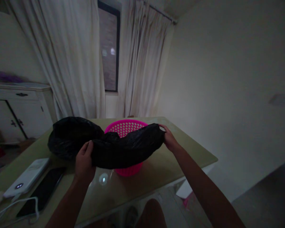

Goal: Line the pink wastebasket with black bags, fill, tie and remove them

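Observation:
A black plastic bag (130, 152) is stretched sideways between my two hands, in front of a pink perforated basket (128, 172). My left hand (85, 161) pinches the bag's left end, thumb on top. At the bag's right end, my right hand (169, 138) grips the edge with its fingers. The bag hides the middle of the basket; its rim and lower part show above and below. Behind my left hand, a second black bag shape (71, 137) stands with an open top. Whether it joins the held bag I cannot tell.
On the greenish table (180, 152), a white power bank (28, 177) and a dark phone (44, 190) lie at the left, with a white cable (35, 202) near them. A white cabinet (21, 107) stands beyond. Curtains (78, 63) hang behind the table, and a wall (223, 95) rises at the right.

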### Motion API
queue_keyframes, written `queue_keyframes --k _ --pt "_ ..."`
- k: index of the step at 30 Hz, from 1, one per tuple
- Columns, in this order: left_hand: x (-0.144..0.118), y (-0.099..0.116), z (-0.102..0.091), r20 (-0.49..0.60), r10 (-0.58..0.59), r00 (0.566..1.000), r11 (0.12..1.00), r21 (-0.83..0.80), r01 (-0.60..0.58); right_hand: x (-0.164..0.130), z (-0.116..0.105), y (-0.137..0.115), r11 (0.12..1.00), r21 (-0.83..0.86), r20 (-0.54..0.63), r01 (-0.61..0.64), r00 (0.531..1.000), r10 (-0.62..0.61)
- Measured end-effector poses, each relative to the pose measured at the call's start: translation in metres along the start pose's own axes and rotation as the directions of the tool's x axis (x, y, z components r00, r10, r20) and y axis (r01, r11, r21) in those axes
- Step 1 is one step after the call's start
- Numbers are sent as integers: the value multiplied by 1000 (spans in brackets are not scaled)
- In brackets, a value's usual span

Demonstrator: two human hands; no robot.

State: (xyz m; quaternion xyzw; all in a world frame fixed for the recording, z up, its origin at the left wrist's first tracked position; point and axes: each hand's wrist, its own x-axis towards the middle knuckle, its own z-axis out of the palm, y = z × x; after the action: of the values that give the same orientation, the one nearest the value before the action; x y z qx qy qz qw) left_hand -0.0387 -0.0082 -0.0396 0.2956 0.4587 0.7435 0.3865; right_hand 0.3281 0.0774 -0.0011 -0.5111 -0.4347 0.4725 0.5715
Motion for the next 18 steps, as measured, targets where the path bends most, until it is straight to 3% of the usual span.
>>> queue_keyframes --k 2,4,9,12,18 --pt "10 5 10 28 -25 999 997 -70 27 14 20 9 991 112 14 -73 997 72" --pt "18 10 8 81 -43 996 991 -122 53 22 32 15 984 169 37 -54 998 48" --pt "32 29 -19 67 41 997 994 -99 -34 36 43 15 945 221 -122 242 968 -219" --pt "44 39 -25 104 67 992 997 -56 -62 45 47 8 929 215 -182 302 947 -266" --pt "51 49 -11 250 -80 965 985 -129 115 52 57 0 949 241 -18 205 978 -206"
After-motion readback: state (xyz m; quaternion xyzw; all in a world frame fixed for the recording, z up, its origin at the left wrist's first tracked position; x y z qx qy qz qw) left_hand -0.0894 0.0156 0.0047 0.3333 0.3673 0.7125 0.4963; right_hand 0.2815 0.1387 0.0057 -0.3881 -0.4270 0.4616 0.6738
